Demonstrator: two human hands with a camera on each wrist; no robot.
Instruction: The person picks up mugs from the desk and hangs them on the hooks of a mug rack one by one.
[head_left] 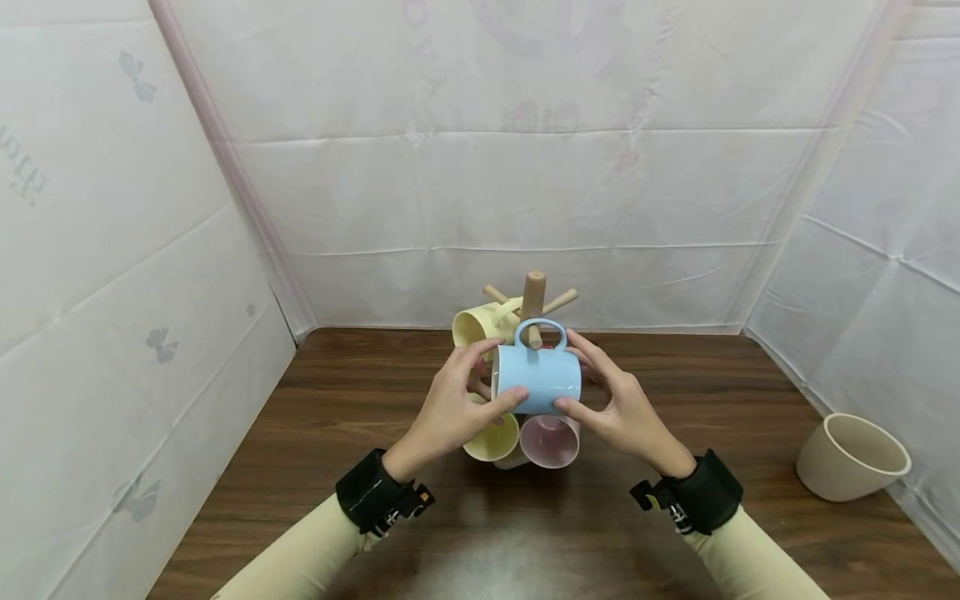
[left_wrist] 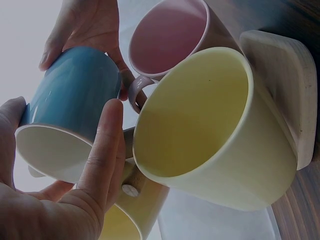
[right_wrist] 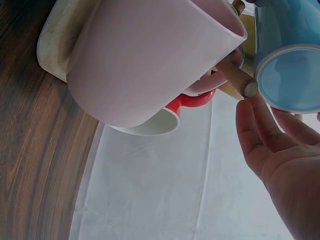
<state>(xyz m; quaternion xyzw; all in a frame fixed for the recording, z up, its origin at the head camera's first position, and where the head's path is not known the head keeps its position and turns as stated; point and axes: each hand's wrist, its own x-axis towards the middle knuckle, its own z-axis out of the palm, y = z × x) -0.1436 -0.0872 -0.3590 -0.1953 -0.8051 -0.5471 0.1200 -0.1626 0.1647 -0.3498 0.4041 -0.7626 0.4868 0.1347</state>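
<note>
A light blue mug lies on its side in front of a wooden mug tree, its handle pointing up. The end of a peg shows inside the handle loop; whether the handle rests on it I cannot tell. My left hand grips the mug at its open end, thumb in front. At the base end my right hand holds it between thumb and fingers. Just behind my left fingers is an upper yellow mug. Below are a lower yellow mug and a pink mug.
Behind the pink mug, a mug with a red handle partly shows. The tree's wooden base stands on the dark wood table. An off-white cup stands far right, near the white sheet wall.
</note>
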